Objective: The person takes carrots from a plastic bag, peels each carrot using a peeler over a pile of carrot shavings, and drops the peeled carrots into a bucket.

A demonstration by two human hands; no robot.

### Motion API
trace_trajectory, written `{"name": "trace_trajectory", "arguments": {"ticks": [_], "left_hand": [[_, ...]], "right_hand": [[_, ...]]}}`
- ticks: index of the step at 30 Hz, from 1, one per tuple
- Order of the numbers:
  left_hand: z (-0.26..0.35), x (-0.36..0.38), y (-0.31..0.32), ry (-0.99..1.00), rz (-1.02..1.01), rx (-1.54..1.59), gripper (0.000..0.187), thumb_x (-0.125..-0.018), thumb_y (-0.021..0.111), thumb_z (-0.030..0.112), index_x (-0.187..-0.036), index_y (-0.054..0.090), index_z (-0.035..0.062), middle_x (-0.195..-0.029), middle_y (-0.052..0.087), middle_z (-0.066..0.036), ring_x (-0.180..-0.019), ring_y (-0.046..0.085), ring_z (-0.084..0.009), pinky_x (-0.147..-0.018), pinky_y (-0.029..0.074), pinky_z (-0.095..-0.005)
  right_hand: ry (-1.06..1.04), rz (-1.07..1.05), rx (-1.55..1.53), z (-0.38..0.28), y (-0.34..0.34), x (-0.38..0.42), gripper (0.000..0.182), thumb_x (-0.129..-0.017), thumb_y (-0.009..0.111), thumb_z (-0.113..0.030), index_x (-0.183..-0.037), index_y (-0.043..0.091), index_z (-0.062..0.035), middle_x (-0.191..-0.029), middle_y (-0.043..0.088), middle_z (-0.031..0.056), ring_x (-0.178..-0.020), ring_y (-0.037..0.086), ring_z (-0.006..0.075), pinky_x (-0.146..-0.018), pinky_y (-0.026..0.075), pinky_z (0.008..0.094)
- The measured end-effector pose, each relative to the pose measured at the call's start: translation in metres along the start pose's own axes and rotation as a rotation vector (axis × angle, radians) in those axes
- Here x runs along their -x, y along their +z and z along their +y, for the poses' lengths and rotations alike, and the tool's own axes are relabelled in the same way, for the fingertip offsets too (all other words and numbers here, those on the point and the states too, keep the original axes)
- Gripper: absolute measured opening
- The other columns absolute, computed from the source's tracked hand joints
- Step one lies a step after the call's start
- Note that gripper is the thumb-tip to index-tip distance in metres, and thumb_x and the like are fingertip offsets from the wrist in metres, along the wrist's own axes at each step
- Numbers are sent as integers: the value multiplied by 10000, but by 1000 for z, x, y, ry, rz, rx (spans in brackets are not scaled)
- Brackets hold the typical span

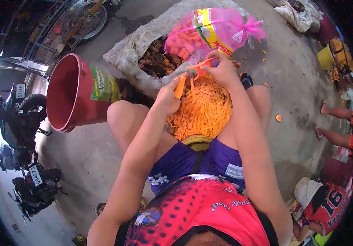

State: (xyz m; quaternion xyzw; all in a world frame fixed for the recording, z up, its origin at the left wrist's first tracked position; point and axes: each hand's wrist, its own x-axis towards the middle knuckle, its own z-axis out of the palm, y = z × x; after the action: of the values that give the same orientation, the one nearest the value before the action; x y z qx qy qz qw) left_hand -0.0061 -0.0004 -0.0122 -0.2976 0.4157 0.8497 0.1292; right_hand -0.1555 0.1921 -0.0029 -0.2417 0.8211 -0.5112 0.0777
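Observation:
My left hand [168,95] is closed around a peeled orange root piece [180,87], held above the heap. In my right hand [223,70] is an orange-red peeler [201,68], its head close to the tip of the piece. Below both hands, a large heap of orange shreds [206,111] rises over a yellow container [197,142] between my legs. Just beyond the hands lies a pale sack [124,50] with its mouth open on brown, unpeeled roots [158,59]. A pink mesh bag [230,25] of orange pieces rests on top of the sack.
A big red bucket [65,93] stands at my left. Motorcycles [37,177] are farther left. On the right are another person's legs [337,111], a person in a red shirt [328,208] and a yellow bucket [325,57]. Orange scraps [278,118] dot the floor.

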Motion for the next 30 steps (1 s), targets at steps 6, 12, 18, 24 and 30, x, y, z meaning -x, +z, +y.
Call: {"name": "trace_trajectory", "arguments": {"ticks": [6,12,18,24,30], "left_hand": [[5,5,16,46,-97,25,418,-1110,394,362,-1419,582,153,-1212,648,-7,-923,572,-140,-839,497,-317],[2,-3,4,93,-20,8,432,-1115,372,362,-1413,584,130,-1204,663,-32,-961,600,-141,-817,501,-309],[0,3,5,34,-60,32,435,-1114,378,363,-1423,572,127,-1193,668,-37,-948,595,-136,-769,478,-296],[15,18,30,21,17,95,415,-1117,376,332,-1350,632,103,-1215,674,-33,-929,594,-130,-719,452,-297],[-3,-5,-11,55,-38,29,413,-1116,379,353,-1346,634,124,-1171,672,-20,-881,586,-126,-721,467,-299]], "right_hand": [[-42,-56,-55,-12,8,9,457,-726,883,-260,-1092,671,-87,-1015,723,115,-994,699,239,-870,539,391],[-97,-107,-66,-7,18,18,453,-728,883,-269,-1082,667,-88,-996,727,122,-959,697,263,-849,541,390],[111,18,-18,-2,-4,1,439,-741,876,-225,-1103,672,-83,-996,726,129,-964,696,269,-876,530,399],[-40,-139,-51,-22,19,30,369,-766,861,-178,-1058,662,-71,-935,693,49,-915,660,179,-842,508,324],[-60,-80,-119,-7,18,18,354,-760,860,-156,-1034,653,-71,-944,664,7,-877,626,144,-814,506,305]]}}
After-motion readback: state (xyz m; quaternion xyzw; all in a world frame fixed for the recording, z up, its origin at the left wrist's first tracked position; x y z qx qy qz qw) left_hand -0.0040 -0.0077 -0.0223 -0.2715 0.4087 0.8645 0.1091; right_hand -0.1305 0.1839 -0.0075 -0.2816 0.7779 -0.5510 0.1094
